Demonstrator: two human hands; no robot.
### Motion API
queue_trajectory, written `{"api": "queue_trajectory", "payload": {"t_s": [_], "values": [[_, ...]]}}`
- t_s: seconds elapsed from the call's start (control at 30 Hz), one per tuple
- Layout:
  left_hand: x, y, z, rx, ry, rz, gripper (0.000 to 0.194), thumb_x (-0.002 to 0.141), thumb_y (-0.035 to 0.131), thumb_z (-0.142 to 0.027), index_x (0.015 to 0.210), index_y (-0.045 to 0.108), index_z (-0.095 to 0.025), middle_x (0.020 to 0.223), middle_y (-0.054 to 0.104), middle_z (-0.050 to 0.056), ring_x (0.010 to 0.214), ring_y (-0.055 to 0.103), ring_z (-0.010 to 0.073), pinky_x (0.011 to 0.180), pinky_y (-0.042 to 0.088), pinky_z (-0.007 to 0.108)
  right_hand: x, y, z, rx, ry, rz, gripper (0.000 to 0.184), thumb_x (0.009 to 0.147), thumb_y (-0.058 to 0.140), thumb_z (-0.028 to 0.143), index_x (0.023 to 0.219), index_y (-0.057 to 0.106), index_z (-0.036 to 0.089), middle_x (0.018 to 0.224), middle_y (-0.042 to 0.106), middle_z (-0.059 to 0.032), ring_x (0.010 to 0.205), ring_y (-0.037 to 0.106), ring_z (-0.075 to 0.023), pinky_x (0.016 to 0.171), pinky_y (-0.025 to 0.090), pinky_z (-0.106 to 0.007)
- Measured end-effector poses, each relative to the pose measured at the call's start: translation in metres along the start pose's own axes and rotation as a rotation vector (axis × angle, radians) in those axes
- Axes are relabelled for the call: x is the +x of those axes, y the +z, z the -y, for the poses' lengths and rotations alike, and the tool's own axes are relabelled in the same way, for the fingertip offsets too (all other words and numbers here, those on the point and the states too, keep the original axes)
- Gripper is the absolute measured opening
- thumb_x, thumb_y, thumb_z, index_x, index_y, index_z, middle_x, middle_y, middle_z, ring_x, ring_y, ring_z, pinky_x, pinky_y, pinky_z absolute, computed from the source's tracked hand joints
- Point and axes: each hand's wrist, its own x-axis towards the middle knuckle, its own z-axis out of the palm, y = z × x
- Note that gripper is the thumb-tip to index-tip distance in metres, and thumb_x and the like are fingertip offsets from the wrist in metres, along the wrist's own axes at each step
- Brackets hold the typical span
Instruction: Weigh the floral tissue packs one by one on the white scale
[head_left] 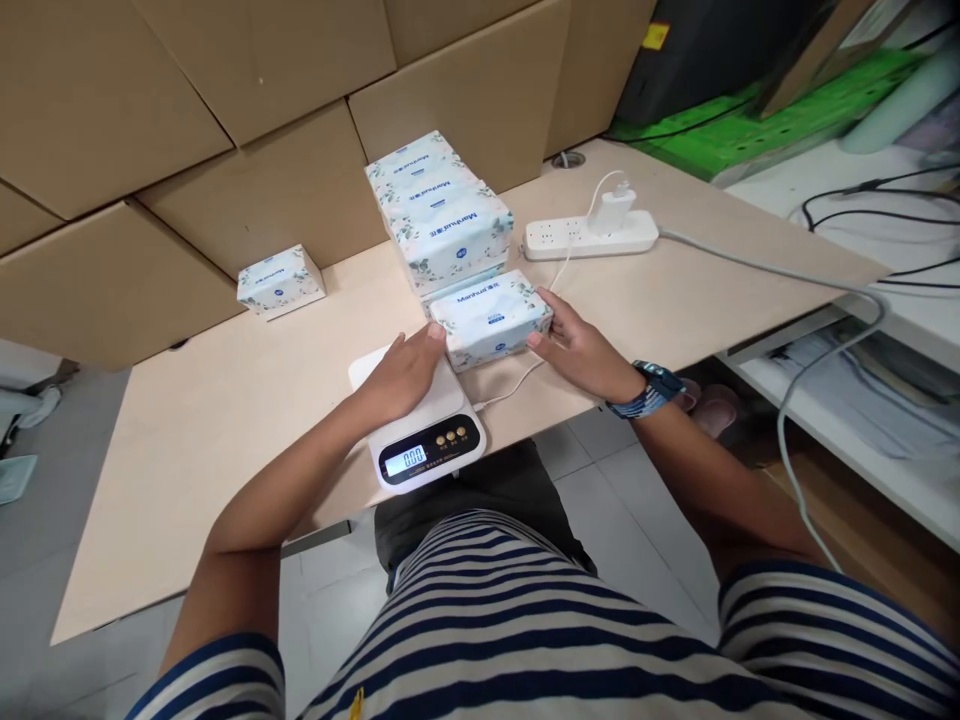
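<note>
Between my two hands is a tissue pack point(491, 312), white and pale blue with a leaf-and-flower print. My left hand point(409, 370) presses on its left end, with the forearm passing over a white digital scale point(397, 435). On the right end, my right hand point(585, 345) grips with the thumb in front and the fingers behind; a patterned blue band is on that wrist. The scale's lit display reads 0.00, and part of its plate is hidden under my left hand. Right behind the held pack rises a stack of similar tissue packs point(446, 220).
A single tissue pack point(279, 280) sits farther left by the cardboard boxes point(285, 190) at the back. A white power strip point(551, 240) with a plugged-in charger point(615, 210) lies right of the stack. Its grey cable point(757, 275) crosses the right side of the table; a thin white cord reaches the scale.
</note>
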Motion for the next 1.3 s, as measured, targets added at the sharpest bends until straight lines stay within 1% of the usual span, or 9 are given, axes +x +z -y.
{"api": "queue_trajectory", "payload": {"t_s": [0.1,0.2,0.37,0.63,0.83,1.0,1.13,1.23,1.3], "values": [[-0.007,-0.001,-0.002,0.513,0.017,0.093,0.085,0.111,0.010,-0.070,0.163,0.054,-0.019,0.183,0.036,0.008,0.177,0.019,0.0266,0.146,-0.002,0.056,0.006,-0.001,-0.004,-0.097,-0.024,0.029,0.112,0.088,0.068,0.087,0.176,0.033,0.026,0.179,0.045,-0.0137,0.162,0.049,-0.0424,0.135,0.040,-0.067],[-0.009,-0.003,0.001,0.649,0.013,0.105,0.097,0.108,-0.003,-0.073,0.167,0.046,-0.014,0.184,0.033,0.013,0.177,0.020,0.0259,0.146,0.000,0.056,0.010,0.001,-0.008,-0.177,-0.052,0.020,0.103,0.092,0.067,0.080,0.174,0.034,0.027,0.176,0.049,-0.0152,0.157,0.055,-0.0418,0.130,0.047,-0.068],[-0.007,-0.011,0.018,0.623,0.012,0.130,0.098,0.107,-0.003,-0.074,0.177,0.027,-0.014,0.186,0.026,0.012,0.178,0.017,0.0284,0.145,-0.003,0.059,0.011,0.008,-0.015,-0.336,-0.023,-0.094,0.096,0.091,0.072,0.071,0.169,0.044,0.022,0.156,0.069,-0.0202,0.131,0.075,-0.0440,0.111,0.062,-0.068],[-0.004,-0.025,0.037,0.600,0.118,0.227,0.105,0.102,-0.001,-0.084,0.176,0.028,-0.015,0.186,0.022,0.009,0.178,0.013,0.0306,0.145,-0.005,0.062,0.006,0.019,-0.020,-0.337,-0.055,-0.209,0.091,0.090,0.075,0.068,0.163,0.052,0.019,0.145,0.077,-0.0209,0.118,0.083,-0.0398,0.104,0.068,-0.062],[-0.004,-0.027,0.036,0.531,0.115,0.240,0.099,0.104,0.002,-0.083,0.177,0.028,-0.022,0.187,0.020,0.004,0.178,0.010,0.0290,0.145,-0.006,0.061,0.006,0.020,-0.021,-0.293,-0.073,-0.236,0.091,0.089,0.078,0.068,0.163,0.052,0.021,0.148,0.076,-0.0192,0.123,0.082,-0.0372,0.102,0.071,-0.055],[-0.005,-0.024,0.034,0.557,0.097,0.280,0.100,0.103,0.001,-0.082,0.179,0.015,-0.018,0.189,0.007,0.006,0.179,0.002,0.0267,0.145,-0.012,0.057,0.005,0.021,-0.017,-0.315,-0.060,-0.242,0.097,0.088,0.078,0.072,0.163,0.051,0.018,0.145,0.076,-0.0223,0.122,0.082,-0.0389,0.101,0.071,-0.056],[-0.006,-0.021,0.036,0.581,0.098,0.294,0.099,0.103,0.001,-0.082,0.180,0.010,-0.020,0.189,0.002,0.004,0.179,-0.001,0.0250,0.144,-0.014,0.056,0.007,0.024,-0.023,-0.337,-0.060,-0.237,0.098,0.089,0.073,0.077,0.165,0.048,0.022,0.147,0.075,-0.0211,0.123,0.081,-0.0394,0.102,0.070,-0.058],[-0.007,-0.023,0.036,0.571,0.095,0.271,0.101,0.102,0.000,-0.084,0.180,0.011,-0.021,0.189,0.003,0.004,0.179,-0.001,0.0245,0.145,-0.013,0.055,0.008,0.023,-0.032,-0.374,-0.021,-0.212,0.107,0.089,0.068,0.083,0.171,0.037,0.021,0.148,0.073,-0.0241,0.126,0.079,-0.0429,0.106,0.066,-0.065],[-0.006,-0.032,0.034,0.564,0.089,0.219,0.102,0.102,0.001,-0.084,0.180,0.012,-0.018,0.189,0.005,0.006,0.179,0.000,0.0252,0.145,-0.012,0.055,0.007,0.021,-0.029,-0.422,-0.051,-0.227,0.117,0.089,0.065,0.085,0.176,0.022,0.020,0.164,0.059,-0.0277,0.145,0.066,-0.0468,0.116,0.057,-0.072]]}}
